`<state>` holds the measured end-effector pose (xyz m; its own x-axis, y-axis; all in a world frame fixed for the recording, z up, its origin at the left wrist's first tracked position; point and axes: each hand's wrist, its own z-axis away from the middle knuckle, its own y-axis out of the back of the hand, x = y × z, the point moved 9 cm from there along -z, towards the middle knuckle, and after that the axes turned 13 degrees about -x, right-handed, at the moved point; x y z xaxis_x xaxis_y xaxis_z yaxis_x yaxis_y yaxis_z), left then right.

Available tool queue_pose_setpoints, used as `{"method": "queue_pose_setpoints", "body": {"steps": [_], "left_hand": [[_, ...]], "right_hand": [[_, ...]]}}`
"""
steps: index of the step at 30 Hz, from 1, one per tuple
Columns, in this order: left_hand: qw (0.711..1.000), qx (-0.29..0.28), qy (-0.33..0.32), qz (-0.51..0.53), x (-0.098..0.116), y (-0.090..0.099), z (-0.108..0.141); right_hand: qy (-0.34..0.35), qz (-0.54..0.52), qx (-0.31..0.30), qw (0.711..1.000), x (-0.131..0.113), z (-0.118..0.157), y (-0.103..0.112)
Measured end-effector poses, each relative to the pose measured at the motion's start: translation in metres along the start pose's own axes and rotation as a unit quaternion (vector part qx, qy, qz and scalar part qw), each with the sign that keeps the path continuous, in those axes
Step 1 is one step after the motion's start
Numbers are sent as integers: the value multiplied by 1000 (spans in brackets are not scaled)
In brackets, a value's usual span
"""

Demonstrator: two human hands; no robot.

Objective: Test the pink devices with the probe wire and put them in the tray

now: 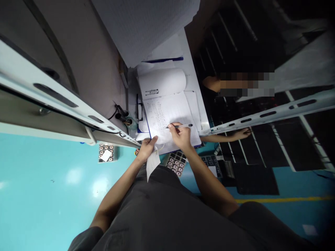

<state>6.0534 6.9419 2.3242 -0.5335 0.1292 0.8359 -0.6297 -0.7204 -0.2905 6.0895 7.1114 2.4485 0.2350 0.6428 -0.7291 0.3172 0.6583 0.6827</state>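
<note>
An open binder of ruled sheets (172, 108) lies on a narrow white table (191, 52), its left columns covered in handwriting. My right hand (180, 136) is closed around a pen (183, 126), whose tip is at the lower part of the sheet. At the binder's lower left corner, my left hand (147, 148) pinches a slip of paper (153, 162) that hangs down in front of my body. Turned-back pages (163, 82) curl over the upper half of the binder.
A pen holder (131, 122) and a clipboard (140, 108) stand left of the binder. Slotted metal rails (91, 120) flank both sides. Trays of parts (176, 163) sit below the table; another tray (106, 153) is farther left. Another person's arm (227, 136) reaches in at right.
</note>
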Motion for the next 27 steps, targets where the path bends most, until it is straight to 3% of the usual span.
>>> {"method": "queue_pose_setpoints", "body": {"steps": [27], "left_hand": [[1000,-1,-4,-6,8,-1,1]], "right_hand": [[5,12,-22,1000,3,-2,-4]]}}
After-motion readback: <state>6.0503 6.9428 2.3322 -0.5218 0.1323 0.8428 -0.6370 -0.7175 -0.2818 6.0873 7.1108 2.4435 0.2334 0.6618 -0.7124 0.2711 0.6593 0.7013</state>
